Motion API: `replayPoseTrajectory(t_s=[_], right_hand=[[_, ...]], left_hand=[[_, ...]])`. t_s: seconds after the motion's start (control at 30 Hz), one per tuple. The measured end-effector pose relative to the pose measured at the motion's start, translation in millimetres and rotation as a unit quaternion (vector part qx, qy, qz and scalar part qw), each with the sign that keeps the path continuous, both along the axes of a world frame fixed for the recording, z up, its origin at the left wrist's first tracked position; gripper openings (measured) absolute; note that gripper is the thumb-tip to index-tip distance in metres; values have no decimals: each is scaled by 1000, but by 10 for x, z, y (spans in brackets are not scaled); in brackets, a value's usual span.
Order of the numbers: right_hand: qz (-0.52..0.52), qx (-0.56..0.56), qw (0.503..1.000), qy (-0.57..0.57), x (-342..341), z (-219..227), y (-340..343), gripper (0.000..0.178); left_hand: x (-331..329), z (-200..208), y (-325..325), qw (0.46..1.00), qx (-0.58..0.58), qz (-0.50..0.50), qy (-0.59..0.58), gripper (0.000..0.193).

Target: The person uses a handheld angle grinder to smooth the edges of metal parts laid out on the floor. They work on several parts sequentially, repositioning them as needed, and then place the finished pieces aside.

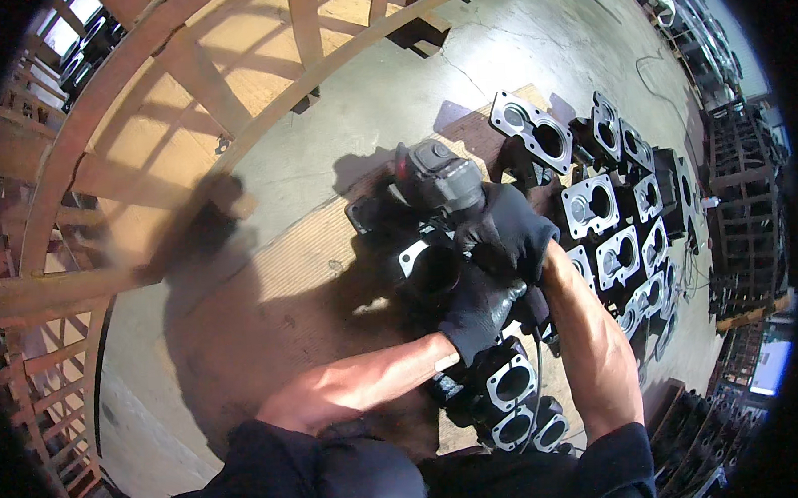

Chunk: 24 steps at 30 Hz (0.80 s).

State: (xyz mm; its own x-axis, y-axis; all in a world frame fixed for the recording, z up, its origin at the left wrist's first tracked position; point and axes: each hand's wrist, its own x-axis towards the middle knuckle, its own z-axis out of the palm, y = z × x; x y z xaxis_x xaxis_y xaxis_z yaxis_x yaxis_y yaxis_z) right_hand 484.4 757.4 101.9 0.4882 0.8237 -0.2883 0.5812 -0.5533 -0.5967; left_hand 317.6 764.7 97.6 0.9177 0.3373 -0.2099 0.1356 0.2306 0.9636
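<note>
Both my hands wear dark gloves and meet over a dark cast metal part point(407, 259) with a round bore and a bright machined flange. My right hand point(516, 228) is closed around a black, boxy power tool point(443, 174), which looks like a grinder and has a red patch on its side. My left hand point(484, 313) lies just below, with bent fingers by the tool's lower portion. What those fingers grip is hidden by the gloves and shadow. The tool's working end cannot be made out.
Several similar castings point(617, 257) stand in rows to the right, and more castings point(513, 382) sit close below my hands. A thin dark cord point(539, 376) hangs among them. Brown cardboard point(303, 293) covers the floor. A rusty metal crate point(102, 173) curves around the left side.
</note>
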Motion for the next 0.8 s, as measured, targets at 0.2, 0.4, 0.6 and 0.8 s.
replayPoseTrajectory(t_s=[0.2, 0.4, 0.6, 0.8], right_hand=[[-79, -26, 994, 65, -24, 255, 127, 20], [-103, -21, 989, 105, -214, 299, 97, 30], [-89, -43, 993, 70, -120, 334, -4, 28], [-28, -10, 999, 28, 45, 44, -15, 29]], left_hand=[[144, -248, -26, 994, -107, 7, 31, 28], [-65, -32, -25, 999, -25, 37, -2, 28], [63, -168, -117, 997, 35, 25, -57, 24], [178, -234, -37, 998, -53, 24, -25, 23]])
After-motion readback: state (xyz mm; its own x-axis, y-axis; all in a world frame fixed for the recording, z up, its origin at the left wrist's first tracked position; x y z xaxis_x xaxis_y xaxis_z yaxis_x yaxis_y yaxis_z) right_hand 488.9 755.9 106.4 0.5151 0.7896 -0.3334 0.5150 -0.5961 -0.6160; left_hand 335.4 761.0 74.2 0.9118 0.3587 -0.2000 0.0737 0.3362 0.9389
